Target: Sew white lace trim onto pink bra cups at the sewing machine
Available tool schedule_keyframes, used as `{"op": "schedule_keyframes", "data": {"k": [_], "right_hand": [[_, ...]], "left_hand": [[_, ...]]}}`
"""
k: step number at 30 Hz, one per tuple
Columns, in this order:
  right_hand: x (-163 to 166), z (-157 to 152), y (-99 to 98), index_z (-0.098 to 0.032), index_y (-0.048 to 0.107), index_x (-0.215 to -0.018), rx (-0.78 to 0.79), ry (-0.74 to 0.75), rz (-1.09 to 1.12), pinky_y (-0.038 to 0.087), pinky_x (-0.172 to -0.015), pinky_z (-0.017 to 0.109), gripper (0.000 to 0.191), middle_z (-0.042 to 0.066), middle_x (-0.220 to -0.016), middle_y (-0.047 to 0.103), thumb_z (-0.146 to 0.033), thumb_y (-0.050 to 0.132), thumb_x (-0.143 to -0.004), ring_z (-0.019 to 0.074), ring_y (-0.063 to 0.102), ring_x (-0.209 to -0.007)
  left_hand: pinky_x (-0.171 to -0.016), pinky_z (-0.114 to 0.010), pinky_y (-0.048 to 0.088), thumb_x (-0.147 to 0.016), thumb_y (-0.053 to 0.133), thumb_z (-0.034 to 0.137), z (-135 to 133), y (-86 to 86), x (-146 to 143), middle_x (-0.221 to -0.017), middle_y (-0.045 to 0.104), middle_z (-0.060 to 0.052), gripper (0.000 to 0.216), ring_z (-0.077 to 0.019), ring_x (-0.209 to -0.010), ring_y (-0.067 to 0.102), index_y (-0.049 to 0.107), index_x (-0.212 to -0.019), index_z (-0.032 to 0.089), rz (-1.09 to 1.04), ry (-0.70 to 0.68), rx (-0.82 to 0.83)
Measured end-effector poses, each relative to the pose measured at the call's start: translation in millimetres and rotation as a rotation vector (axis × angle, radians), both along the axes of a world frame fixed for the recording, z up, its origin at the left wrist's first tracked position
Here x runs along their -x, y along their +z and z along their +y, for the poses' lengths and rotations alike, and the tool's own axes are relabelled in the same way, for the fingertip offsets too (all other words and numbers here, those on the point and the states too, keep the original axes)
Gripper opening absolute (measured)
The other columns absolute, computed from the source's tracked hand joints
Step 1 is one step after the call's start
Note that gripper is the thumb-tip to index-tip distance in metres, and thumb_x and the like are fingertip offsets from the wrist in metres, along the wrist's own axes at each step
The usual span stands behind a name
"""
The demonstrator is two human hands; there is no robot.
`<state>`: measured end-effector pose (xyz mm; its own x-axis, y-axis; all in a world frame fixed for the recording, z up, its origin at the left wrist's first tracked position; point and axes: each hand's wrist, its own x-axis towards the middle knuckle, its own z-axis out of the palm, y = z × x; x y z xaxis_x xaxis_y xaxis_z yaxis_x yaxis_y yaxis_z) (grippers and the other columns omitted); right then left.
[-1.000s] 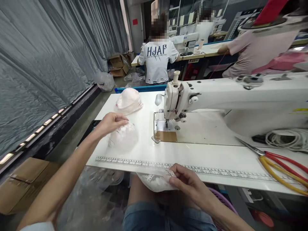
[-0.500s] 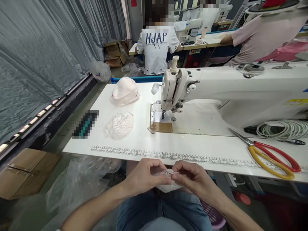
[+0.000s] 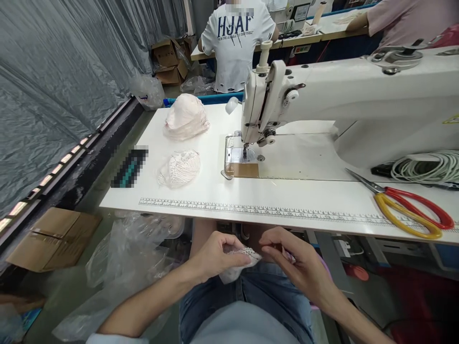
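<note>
Above my lap, my left hand [image 3: 224, 255] pinches a small white lace fabric piece [image 3: 234, 271] between thumb and fingers. Its scalloped, holed edge faces up, and part of it is hidden by the hand. Just to the right, my right hand [image 3: 287, 253] is closed with thumb and fingertips together, apart from the lace. Something small and pinkish shows at its palm, too little to name. On the table to the left lie a crumpled white lace piece [image 3: 181, 168] and a stack of pale pink cup-shaped fabric pieces [image 3: 186, 117].
A white sewing machine [image 3: 265, 105] stands on the white table [image 3: 172, 191], which has a printed ruler along its front edge. Scissors [image 3: 405, 205] with red and yellow handles lie at right, near a coiled cable [image 3: 423, 167]. Cardboard box [image 3: 53, 239] and plastic bags [image 3: 125, 267] are on the floor.
My right hand has come off the lace piece and moved right. My left hand keeps hold of it. The view has tilted down, so the table appears higher.
</note>
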<state>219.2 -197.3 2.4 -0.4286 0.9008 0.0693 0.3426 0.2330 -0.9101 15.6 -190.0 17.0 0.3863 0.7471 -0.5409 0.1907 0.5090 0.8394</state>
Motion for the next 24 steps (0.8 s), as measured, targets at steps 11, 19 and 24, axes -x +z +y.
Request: {"op": "schedule_keyframes", "data": {"k": [11,19,24], "right_hand": [[7,-27,-5.8,-0.021,0.054,-0.096,-0.222,0.064,-0.060,0.041,-0.061,0.024,0.011,0.005,-0.088,0.056,-0.018,0.043,-0.094,0.0142,0.054,-0.076],[17,-29,-11.6,-0.020,0.051,-0.091,-0.255,0.141,-0.141,0.037,-0.059,0.025,0.013,0.004,-0.084,0.055,-0.018,0.038,-0.095,0.0141,0.051,-0.071],[16,-32,-18.0,-0.021,0.043,-0.079,-0.030,0.089,-0.047,0.035,-0.058,0.024,0.019,0.000,-0.075,0.049,-0.022,0.034,-0.096,0.0126,0.046,-0.065]], "left_hand": [[-0.057,-0.021,0.034,-0.069,0.070,0.028,-21,0.4,-12,-0.065,0.058,-0.001,0.019,-0.0103,-0.063,0.047,0.068,-0.071,0.010,0.069,-0.001,-0.148],[-0.056,-0.021,0.033,-0.069,0.069,0.033,-30,-8.7,-11,-0.063,0.054,0.001,0.022,-0.0101,-0.062,0.045,0.067,-0.066,0.011,0.095,-0.031,-0.207],[-0.054,-0.022,0.031,-0.064,0.073,0.038,-35,-16.6,-6,-0.061,0.054,0.001,0.029,-0.0092,-0.057,0.044,0.066,-0.067,0.010,0.023,0.006,-0.023]]}}
